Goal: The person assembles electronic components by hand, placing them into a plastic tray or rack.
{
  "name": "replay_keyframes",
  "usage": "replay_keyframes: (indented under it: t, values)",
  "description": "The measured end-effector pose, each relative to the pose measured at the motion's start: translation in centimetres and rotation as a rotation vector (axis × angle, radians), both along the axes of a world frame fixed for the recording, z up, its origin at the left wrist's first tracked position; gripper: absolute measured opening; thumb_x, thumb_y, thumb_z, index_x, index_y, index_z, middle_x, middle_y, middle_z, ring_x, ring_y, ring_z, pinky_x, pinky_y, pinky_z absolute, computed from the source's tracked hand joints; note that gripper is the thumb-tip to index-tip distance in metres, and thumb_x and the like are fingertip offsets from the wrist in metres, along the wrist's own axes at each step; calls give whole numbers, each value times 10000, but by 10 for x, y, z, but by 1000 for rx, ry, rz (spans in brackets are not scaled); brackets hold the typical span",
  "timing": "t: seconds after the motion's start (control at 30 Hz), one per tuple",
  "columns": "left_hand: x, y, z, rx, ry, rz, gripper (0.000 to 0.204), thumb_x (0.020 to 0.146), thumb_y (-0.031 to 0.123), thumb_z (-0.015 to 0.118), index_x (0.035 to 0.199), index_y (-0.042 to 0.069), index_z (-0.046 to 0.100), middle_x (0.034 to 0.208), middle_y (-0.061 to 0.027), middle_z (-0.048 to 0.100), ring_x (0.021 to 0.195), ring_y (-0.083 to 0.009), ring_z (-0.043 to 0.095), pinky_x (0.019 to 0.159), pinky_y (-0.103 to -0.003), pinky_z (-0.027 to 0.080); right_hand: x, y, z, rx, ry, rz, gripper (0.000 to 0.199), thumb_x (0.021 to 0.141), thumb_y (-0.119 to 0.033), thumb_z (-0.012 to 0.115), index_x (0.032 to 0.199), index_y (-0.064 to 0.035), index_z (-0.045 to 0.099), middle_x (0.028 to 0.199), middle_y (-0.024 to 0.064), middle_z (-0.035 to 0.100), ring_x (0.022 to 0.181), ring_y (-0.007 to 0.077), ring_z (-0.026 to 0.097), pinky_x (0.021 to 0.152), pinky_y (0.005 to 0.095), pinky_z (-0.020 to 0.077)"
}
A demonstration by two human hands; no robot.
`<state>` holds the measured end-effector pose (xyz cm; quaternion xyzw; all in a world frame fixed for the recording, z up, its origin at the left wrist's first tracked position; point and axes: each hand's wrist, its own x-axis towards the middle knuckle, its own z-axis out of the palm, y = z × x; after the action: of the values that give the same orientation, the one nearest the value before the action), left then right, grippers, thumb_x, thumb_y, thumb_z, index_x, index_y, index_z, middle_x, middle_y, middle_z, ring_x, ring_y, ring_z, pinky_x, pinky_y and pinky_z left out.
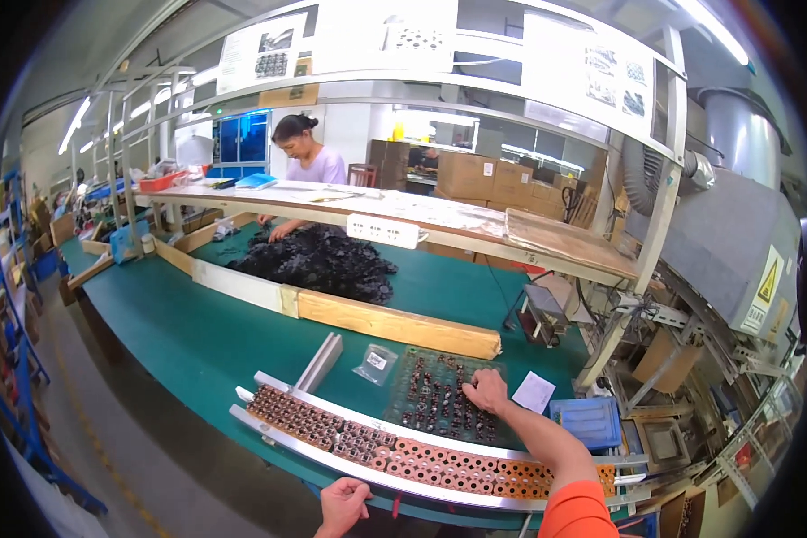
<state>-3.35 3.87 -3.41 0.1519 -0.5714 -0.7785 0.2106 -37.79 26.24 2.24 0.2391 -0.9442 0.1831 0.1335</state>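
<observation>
My right hand (pixel 487 392) reaches over a clear tray (pixel 404 354) of small dark, coppery parts (pixel 435 399). Its fingers are bent together at the tray's right side, and whatever they pinch is hidden. Closer to me, a long metal rail fixture (pixel 309 439) runs across the table's front. Between its rails lie rows of copper-coloured pieces with round holes (pixel 457 471); toward the left end, darker parts (pixel 287 412) sit on them. My left hand (pixel 343 504) is curled closed beside the near rail, and I cannot make out anything in its fingers.
A wooden bar (pixel 394 325) crosses the green table (pixel 179 314). Behind it a co-worker (pixel 309 161) handles a dark heap of parts (pixel 323 260). Nearby are a metal channel piece (pixel 318 363), plastic bag (pixel 376 364), paper slip (pixel 533 393) and blue tray (pixel 586 422). A shelf (pixel 403 206) spans overhead.
</observation>
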Motion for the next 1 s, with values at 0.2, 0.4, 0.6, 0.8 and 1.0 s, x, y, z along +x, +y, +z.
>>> replay_keyframes:
  t: [0.2,0.4,0.6,0.8,1.0]
  values:
    - [2,-1,-4,3,33,-13,104,878,-14,605,787,-63,599,675,-106,656,404,-107,549,356,-223,420,4,3,-7,-86,1,81,284,794,-326,668,858,-49,657,844,158,654,906,346,599,844,445,483]
    - [2,-2,-3,2,21,-19,93,881,-6,618,809,-64,611,691,-99,657,425,-106,560,372,-227,434,9,7,-11,-103,128,166,277,792,-322,686,870,-58,654,845,136,624,896,334,591,856,433,475]
    - [3,-2,-3,-7,22,-12,81,885,-9,616,826,-65,613,696,-102,656,427,-107,561,375,-225,435,25,1,-7,-49,121,160,305,782,-361,708,873,-78,641,890,114,602,933,314,565,848,425,472]
    - [-1,-1,-3,3,31,-7,93,890,-9,600,812,-60,597,687,-105,653,414,-106,556,361,-221,429,28,3,-1,-30,82,174,357,779,-405,723,887,-76,637,934,128,599,936,315,556,834,417,477]
    - [6,-3,-9,44,30,32,74,882,-6,618,837,-65,617,707,-104,658,433,-109,562,377,-228,443,34,-9,-6,-50,135,228,412,777,-465,720,924,-82,684,985,126,585,996,312,556,875,414,480]
